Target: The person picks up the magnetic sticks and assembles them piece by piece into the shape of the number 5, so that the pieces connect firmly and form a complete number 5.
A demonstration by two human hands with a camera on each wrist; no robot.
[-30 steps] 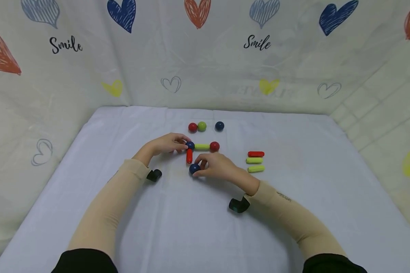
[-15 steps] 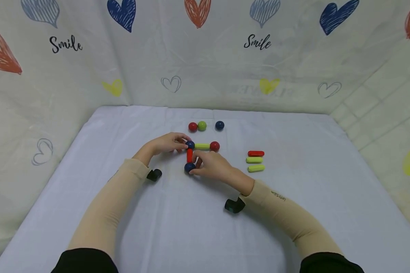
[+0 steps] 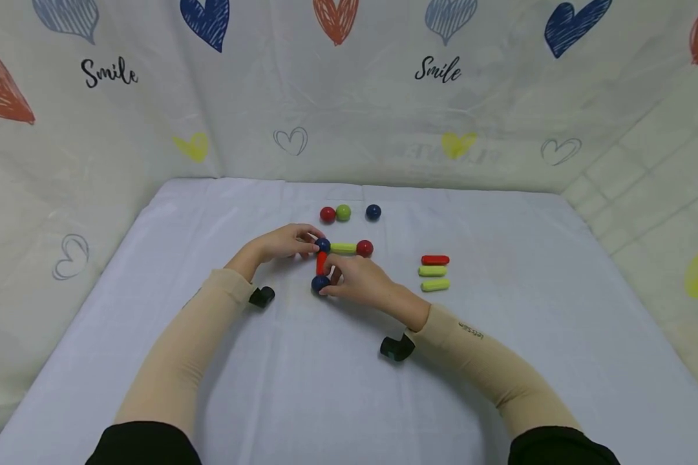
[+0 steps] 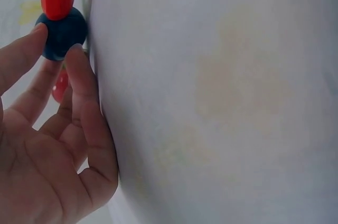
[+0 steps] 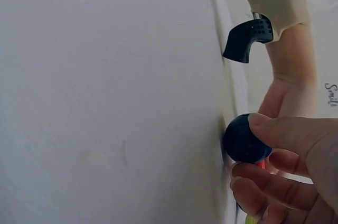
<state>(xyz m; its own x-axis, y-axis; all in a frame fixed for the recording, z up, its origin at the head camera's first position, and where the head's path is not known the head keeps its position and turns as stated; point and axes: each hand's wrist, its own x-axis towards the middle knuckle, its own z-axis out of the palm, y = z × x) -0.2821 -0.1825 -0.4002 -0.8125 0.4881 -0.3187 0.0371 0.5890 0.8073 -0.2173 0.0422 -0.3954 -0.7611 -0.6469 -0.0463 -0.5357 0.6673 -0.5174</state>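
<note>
My left hand (image 3: pixel 284 243) pinches a dark blue ball (image 4: pixel 66 38) at the corner of a small ball-and-stick piece. From that ball a yellow-green stick (image 3: pixel 343 248) runs right to a red ball (image 3: pixel 364 248). A red stick (image 3: pixel 321 262) comes from it toward me. Thumb and fingers of my right hand (image 3: pixel 362 280) grip a second dark blue ball (image 5: pixel 244 139) at the red stick's near end. The two meet in the head view, but how deep the stick sits is hidden. My right fingers partly cover the red stick.
Behind the piece lie a loose red ball (image 3: pixel 327 215), a green ball (image 3: pixel 343 212) and a dark blue ball (image 3: pixel 373 212). To the right are a red stick (image 3: pixel 435 259) and two yellow-green sticks (image 3: pixel 433 271) on the white cloth (image 3: pixel 302 387).
My right hand has moved slightly left, bringing its blue ball from beside the red stick to the stick's near end. The left hand has stayed in place on the corner ball.
</note>
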